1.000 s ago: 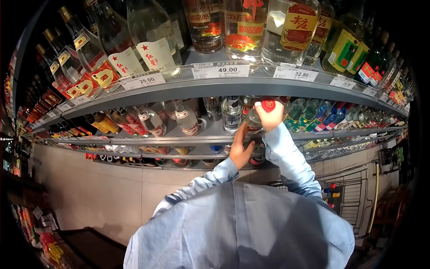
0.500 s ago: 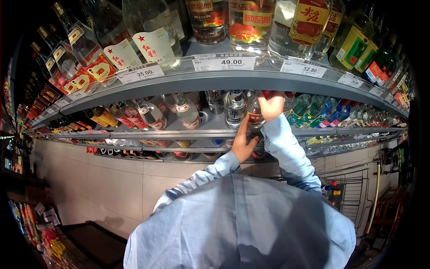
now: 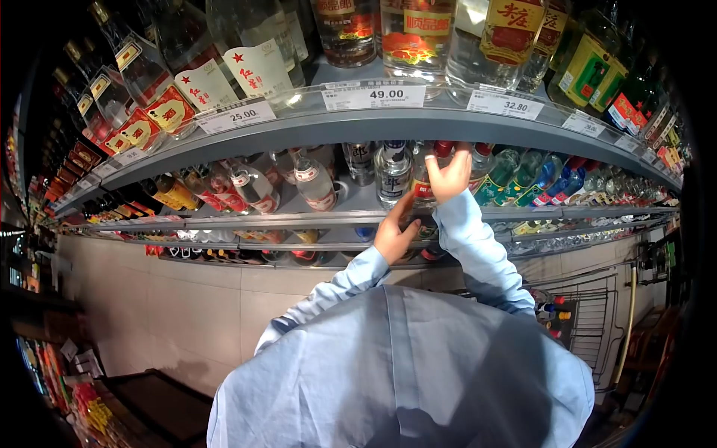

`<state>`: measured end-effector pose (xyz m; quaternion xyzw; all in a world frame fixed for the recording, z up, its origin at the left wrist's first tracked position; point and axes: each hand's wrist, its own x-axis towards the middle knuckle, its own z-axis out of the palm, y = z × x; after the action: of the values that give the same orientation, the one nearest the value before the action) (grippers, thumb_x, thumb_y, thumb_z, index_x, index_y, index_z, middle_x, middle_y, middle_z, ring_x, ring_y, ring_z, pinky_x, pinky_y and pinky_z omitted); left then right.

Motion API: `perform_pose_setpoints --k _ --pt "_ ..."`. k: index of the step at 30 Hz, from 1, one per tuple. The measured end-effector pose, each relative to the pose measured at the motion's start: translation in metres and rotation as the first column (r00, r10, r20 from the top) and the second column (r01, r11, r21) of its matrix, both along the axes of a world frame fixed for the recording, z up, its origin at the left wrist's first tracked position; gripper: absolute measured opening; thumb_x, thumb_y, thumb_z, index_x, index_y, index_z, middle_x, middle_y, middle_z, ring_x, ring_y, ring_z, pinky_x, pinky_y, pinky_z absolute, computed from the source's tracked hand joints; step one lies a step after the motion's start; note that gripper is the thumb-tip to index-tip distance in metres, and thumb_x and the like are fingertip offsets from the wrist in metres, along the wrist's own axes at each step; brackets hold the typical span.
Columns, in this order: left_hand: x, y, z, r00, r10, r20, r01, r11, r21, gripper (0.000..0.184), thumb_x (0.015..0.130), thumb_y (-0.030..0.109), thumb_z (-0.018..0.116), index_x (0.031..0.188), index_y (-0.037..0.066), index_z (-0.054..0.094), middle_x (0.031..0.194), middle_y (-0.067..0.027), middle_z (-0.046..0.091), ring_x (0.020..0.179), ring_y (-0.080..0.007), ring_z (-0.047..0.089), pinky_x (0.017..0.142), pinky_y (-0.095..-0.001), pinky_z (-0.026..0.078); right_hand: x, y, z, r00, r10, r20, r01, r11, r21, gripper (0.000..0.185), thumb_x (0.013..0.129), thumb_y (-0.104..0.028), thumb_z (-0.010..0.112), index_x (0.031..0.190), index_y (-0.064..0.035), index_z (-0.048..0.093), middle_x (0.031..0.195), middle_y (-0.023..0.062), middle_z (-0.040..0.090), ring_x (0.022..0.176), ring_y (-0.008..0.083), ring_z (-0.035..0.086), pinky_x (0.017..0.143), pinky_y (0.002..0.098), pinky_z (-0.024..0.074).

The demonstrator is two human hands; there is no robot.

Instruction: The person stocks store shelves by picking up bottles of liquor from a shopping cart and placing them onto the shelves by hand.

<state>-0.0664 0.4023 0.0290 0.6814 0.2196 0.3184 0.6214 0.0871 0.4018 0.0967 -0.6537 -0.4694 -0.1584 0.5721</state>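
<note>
On the second shelf a clear bottle (image 3: 423, 187) with a red label stands beside a clear bottle (image 3: 393, 179) with a blue-and-white cap. My right hand (image 3: 450, 179) is at the red-capped bottles, palm side partly hidden. Its thumb and fingers are spread apart, with a red cap (image 3: 444, 148) showing between them. My left hand (image 3: 396, 236) is lower, at the shelf's front edge. Its fingers stretch up to the lower part of the red-labelled bottle, seemingly touching it, and do not wrap round it.
The upper shelf edge (image 3: 358, 131) overhangs the hands, with large liquor bottles and price tags above. Green bottles (image 3: 504, 179) stand to the right and clear bottles (image 3: 312, 183) to the left. A wire shopping cart (image 3: 594, 313) holding bottles is at my right.
My right hand has opened around the red cap, its thumb now apart from the fingers. My left hand has shifted slightly left and down.
</note>
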Motion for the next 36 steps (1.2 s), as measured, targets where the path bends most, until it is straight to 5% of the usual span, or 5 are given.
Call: perform_pose_setpoints --k 4,6,12,21,36 --pt "-0.025 0.012 -0.009 0.991 -0.101 0.083 0.119 0.962 -0.246 0.025 0.086 0.002 0.049 0.111 -0.003 0.051 0.101 -0.0101 0.059 0.093 -0.0147 0.057 0.082 -0.0255 0.045 -0.023 -0.024 0.001 0.963 -0.192 0.189 0.163 0.974 0.158 0.054 0.068 -0.007 0.068 0.116 0.0023 0.045 0.113 0.0188 0.046 0.103 0.0355 0.044 0.088 0.0408 0.0370" --pt "-0.039 0.015 -0.002 0.991 -0.069 0.115 0.104 0.936 -0.337 0.014 0.087 0.004 0.050 0.098 -0.003 0.056 0.085 -0.0065 0.062 0.078 -0.0108 0.058 0.074 -0.0235 0.047 -0.030 -0.047 0.007 0.982 -0.069 0.178 0.052 0.994 0.101 0.053 0.068 -0.006 0.068 0.116 0.0009 0.046 0.115 0.0176 0.048 0.107 0.0351 0.044 0.091 0.0396 0.0365" --pt "-0.079 0.024 -0.002 0.996 -0.073 0.050 0.084 0.961 -0.265 0.014 0.088 0.007 0.050 0.097 -0.002 0.056 0.076 -0.0053 0.061 0.070 -0.0096 0.057 0.066 -0.0218 0.047 -0.055 -0.093 -0.038 0.909 0.190 -0.371 -0.303 0.913 -0.275 0.021 0.075 -0.001 0.060 0.096 -0.0004 0.059 0.088 0.0107 0.062 0.079 0.0211 0.061 0.073 0.0302 0.0475" --pt "-0.107 -0.013 -0.067 0.918 -0.341 -0.201 0.209 0.849 -0.485 0.016 0.087 0.020 0.055 0.090 0.005 0.060 0.052 0.0044 0.047 0.041 -0.0034 0.040 0.038 -0.0179 0.031 -0.107 -0.144 -0.105 0.575 0.172 -0.800 -0.338 0.940 -0.041 0.017 0.084 0.004 0.049 0.100 0.0003 0.053 0.087 0.0047 0.059 0.087 0.0086 0.055 0.074 0.0199 0.0416" --pt "-0.080 -0.085 -0.089 0.726 -0.648 -0.229 0.524 0.737 -0.427 0.014 0.087 0.014 0.054 0.095 0.003 0.059 0.056 0.0031 0.049 0.044 -0.0025 0.039 0.041 -0.0179 0.029 -0.125 -0.276 -0.100 0.717 -0.239 -0.654 -0.071 0.910 -0.410 0.013 0.080 -0.008 0.057 0.092 -0.0036 0.059 0.080 0.0064 0.063 0.074 0.0149 0.062 0.065 0.0272 0.0466"
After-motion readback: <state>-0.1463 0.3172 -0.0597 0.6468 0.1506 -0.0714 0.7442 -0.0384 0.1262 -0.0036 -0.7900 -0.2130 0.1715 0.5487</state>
